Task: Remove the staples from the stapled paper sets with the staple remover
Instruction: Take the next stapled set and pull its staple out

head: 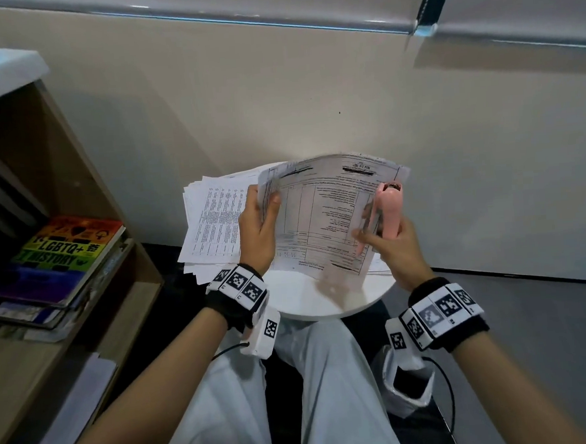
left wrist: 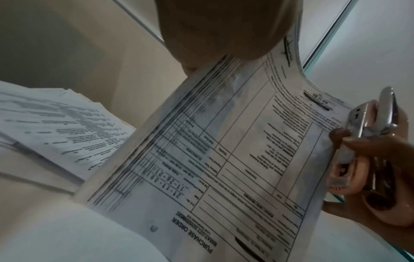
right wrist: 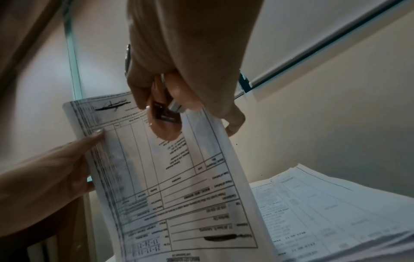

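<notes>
At nine o'clock the paper set [head: 322, 216] is pinched by the left hand [head: 256, 231], lifted above the table [head: 310, 299]; at three o'clock the staple remover [head: 389, 212] is gripped by the right hand [head: 394, 246]. The staple, seemingly hidden, should be located first and the corner kept taut.

A wooden shelf unit [head: 76, 173] stands at the left, holding a rainbow-covered book [head: 70, 251] titled "LGBTQ+ HISTORY" on top of a stack of other books and papers. A round white tabletop [head: 323, 299] sits near the beige wall [head: 277, 95], under a window blind's bottom rail [head: 272, 20]. Dark floor [head: 531, 327] lies to the right.
</notes>
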Available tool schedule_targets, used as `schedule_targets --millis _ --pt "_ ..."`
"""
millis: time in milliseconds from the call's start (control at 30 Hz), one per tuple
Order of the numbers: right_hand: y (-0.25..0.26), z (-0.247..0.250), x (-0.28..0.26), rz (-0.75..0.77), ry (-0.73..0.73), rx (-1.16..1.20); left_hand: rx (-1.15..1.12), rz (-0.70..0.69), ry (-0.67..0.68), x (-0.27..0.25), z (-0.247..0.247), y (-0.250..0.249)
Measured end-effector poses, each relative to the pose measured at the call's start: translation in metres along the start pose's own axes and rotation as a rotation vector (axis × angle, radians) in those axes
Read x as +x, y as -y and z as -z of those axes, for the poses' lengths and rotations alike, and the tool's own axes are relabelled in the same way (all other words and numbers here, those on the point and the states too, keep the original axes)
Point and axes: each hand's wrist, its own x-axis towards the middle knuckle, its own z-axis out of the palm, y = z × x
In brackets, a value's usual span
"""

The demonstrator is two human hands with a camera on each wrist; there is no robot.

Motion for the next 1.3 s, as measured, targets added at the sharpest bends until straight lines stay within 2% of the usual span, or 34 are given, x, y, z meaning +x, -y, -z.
schedule_targets --millis 67,133,200,267,367,433,567,700,833,967,1200,1300 --pt "-0.001 0.001 0.006 -0.005 -0.088 0.007 0.039 0.014 -0.008 0.001 0.002 0.000" --pt "0.008 0.000 0.014 0.021 -0.287 0.058 0.072 0.002 -0.042 0.006 0.005 -0.005" --pt "0.032 -0.002 0.025 0.083 -0.524 0.225 0.095 -0.016 -0.079 0.011 0.009 -0.011" --pt "0.062 -0.005 0.038 0.137 -0.640 0.440 0.119 0.004 -0.098 0.013 0.011 -0.014" --pt "0.097 -0.016 0.054 0.105 -0.502 0.707 0.106 0.086 -0.086 0.009 0.007 -0.015" --pt "0.112 -0.034 0.061 0.048 -0.423 0.727 0.074 0.140 -0.062 0.002 0.002 -0.013" --pt "0.129 -0.082 0.064 0.066 -0.398 0.600 0.042 0.189 -0.017 -0.013 -0.007 -0.008" --pt "0.122 -0.119 0.065 0.053 -0.359 0.371 0.045 0.159 -0.019 -0.025 -0.011 -0.008" --pt "0.102 -0.135 0.071 0.126 -0.384 0.025 0.067 0.143 -0.042 -0.024 -0.008 -0.011" --pt "0.088 -0.141 0.074 0.182 -0.383 -0.178 0.093 0.125 -0.040 -0.019 -0.006 -0.011" --pt "0.085 -0.152 0.079 0.197 -0.372 -0.213 0.089 0.123 -0.044 -0.018 -0.008 -0.008" --pt "0.083 -0.153 0.080 0.211 -0.370 -0.181 0.044 0.117 0.033 -0.019 -0.006 -0.007"
